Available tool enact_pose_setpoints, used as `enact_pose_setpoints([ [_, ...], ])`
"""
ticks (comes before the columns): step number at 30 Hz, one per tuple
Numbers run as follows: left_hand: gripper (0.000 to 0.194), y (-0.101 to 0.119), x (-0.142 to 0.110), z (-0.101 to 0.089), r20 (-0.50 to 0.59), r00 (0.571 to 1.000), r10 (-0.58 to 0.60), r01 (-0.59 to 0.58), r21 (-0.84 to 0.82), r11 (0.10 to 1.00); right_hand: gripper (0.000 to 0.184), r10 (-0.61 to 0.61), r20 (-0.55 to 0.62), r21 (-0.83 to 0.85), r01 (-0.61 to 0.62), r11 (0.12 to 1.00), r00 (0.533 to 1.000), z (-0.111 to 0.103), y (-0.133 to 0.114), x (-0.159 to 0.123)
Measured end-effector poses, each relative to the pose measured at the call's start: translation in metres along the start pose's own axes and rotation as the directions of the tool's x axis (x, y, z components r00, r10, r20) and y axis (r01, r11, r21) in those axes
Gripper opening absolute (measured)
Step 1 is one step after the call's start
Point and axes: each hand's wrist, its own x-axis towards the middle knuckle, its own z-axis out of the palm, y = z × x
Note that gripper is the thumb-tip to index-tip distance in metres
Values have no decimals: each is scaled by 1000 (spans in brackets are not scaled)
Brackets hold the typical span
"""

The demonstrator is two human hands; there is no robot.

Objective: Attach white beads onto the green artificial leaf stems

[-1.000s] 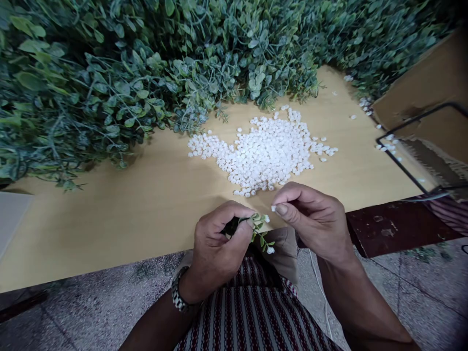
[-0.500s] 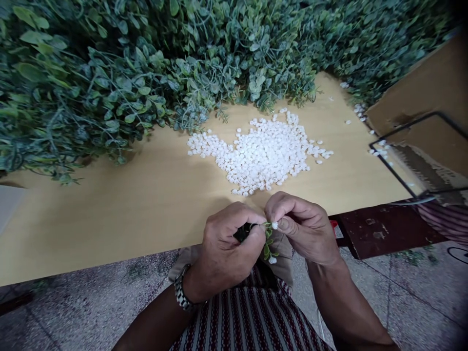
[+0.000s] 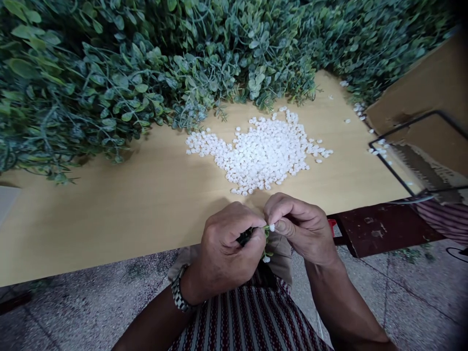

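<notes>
My left hand [image 3: 234,248], with a metal watch [image 3: 179,288] at its wrist, is closed on a thin sprig of artificial greenery [image 3: 268,251]; most of the stem is hidden behind the fingers. Thumb and forefinger of my right hand [image 3: 302,226] pinch a small white flower bead [image 3: 272,227] at the sprig's tip. Another white bead [image 3: 266,260] sits lower on the sprig. Both hands meet in front of the table's near edge, over my lap. Just beyond them lies a heap of white beads [image 3: 263,153].
Thick artificial greenery [image 3: 204,63] covers the back of the wooden table [image 3: 109,214]. At the right stand a torn cardboard box [image 3: 420,83] and a black wire frame [image 3: 393,168], with loose beads beside them. A dark red surface [image 3: 387,229] lies below the table's right edge.
The sprig and its lower bead have shifted slightly left, and less of the leaves shows between my hands. My right fingers stay on the bead at the tip.
</notes>
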Motion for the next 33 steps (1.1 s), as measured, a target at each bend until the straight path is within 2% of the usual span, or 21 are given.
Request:
enact_pose_setpoints([
  [7, 16, 0, 4, -5, 83, 996, 18, -22, 48, 999, 8, -9, 21, -123, 12, 992, 1000, 0, -3, 1],
  [21, 15, -7, -1, -3, 62, 997, -47, 44, 54, 998, 9, -37, 6, -268, 37, 963, 999, 3, -4, 1],
  [28, 15, -6, 1, 4, 2, 997, -73, 73, 75, 994, 12, -164, -58, -435, 123, 892, 985, 8, 0, -7],
  [30, 15, 1, -5, 3, 54, 995, -89, 87, 30, 996, 15, -184, -6, -455, 161, 876, 983, 1, -5, -10],
  [32, 14, 5, -16, 4, 170, 984, -49, 48, 11, 999, 16, -202, 30, -465, 192, 864, 979, -11, -10, -11],
  [33, 14, 4, -22, 7, 240, 971, -14, 8, 26, 1000, 16, -216, 9, -487, 193, 852, 976, -19, -11, -10],
])
